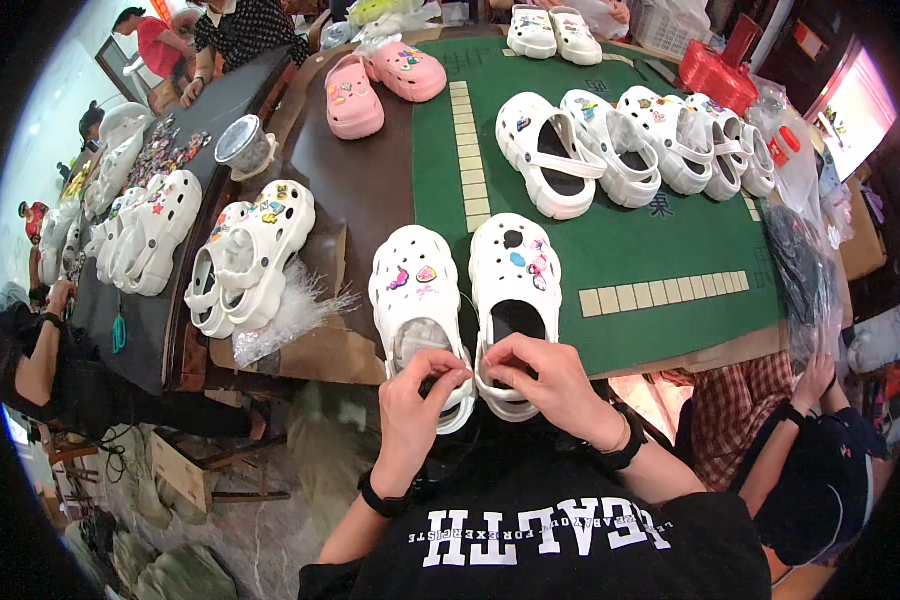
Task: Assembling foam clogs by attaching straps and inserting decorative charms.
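Observation:
A pair of white clogs stands side by side in front of me at the table's near edge, toes pointing away. The left clog (416,270) carries pink and colourful charms and has clear plastic stuffing inside; the right clog (515,265) has black, blue and pink ones and a dark insole. My left hand (422,392) is closed in a pinch at the inner heel side of the left clog. Close beside it, my right hand (550,378) pinches at the right clog's inner edge. Anything between the fingertips is too small or hidden to make out.
More white clogs (548,150) line the green mat (660,245). Pink clogs (406,72) sit farther back. Left are a charm-covered white pair (270,230), clear plastic wrap (290,310) and a lidded tub (245,148). A red bag (718,78) stands back right. Other people work around the tables.

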